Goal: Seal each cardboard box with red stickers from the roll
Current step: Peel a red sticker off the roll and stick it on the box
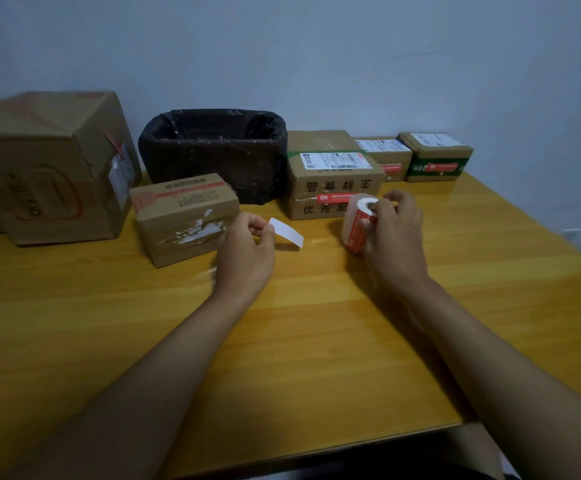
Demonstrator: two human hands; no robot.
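We are gripping the sticker roll [360, 225] in our right hand [391, 233], fingers curled round its end and thumb pressing its red-printed side, holding it just above the wooden table [317, 323]. Our left hand [245, 249] is pinching one end of a white strip [286, 232] between thumb and forefinger, the other fingers folded in; the strip is sticking out toward three o'clock, short of the roll, and we cannot tell whether it is a sticker seen from the back or bare backing paper. At nine o'clock from that hand, a small box with torn labels [185, 216] is sitting close by. At twelve o'clock from the roll, a box with black characters [330, 178] is carrying a red sticker [334, 197] on its front. Beyond it, toward one o'clock, a small brown box [386, 157] and a green box [436, 157] are standing against the wall, each showing red on its front. A bin lined in black [213, 150] is standing at twelve o'clock from our left hand, and a large box [46, 164] is filling the ten o'clock corner.
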